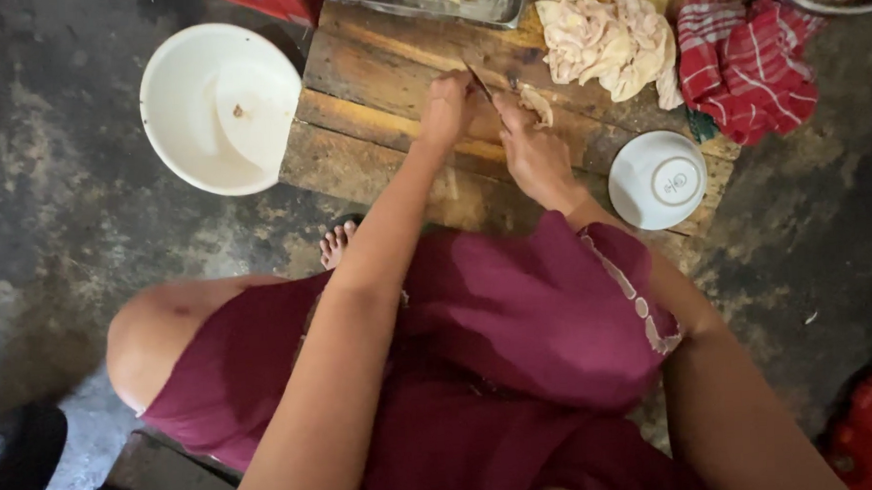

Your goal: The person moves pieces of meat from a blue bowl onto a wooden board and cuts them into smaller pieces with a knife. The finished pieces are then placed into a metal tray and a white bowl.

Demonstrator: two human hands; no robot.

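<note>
Crouching over the wooden board (391, 110), I clamped my left hand (447, 105) on a knife (479, 79) while my right hand (533, 151) pinched a pale meat piece (538, 103) at the board's middle.

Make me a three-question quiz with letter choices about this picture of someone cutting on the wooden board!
1. Where is the big white bowl?
A. on the floor left of the wooden board
B. on the person's lap
C. on top of the red checked cloth

2. What colour is the person's dress?
A. green
B. dark pink-purple
C. yellow

3. How does the small white bowl sit?
A. upright, full of water
B. broken in pieces
C. upside down, base up

Answers:
1 A, it rests on the dark floor by the board's left edge.
2 B, the cloth over the knees is magenta.
3 C, its ring-shaped foot faces the camera.

The left hand holds a knife; the right hand steadies a pale piece of food.
</note>
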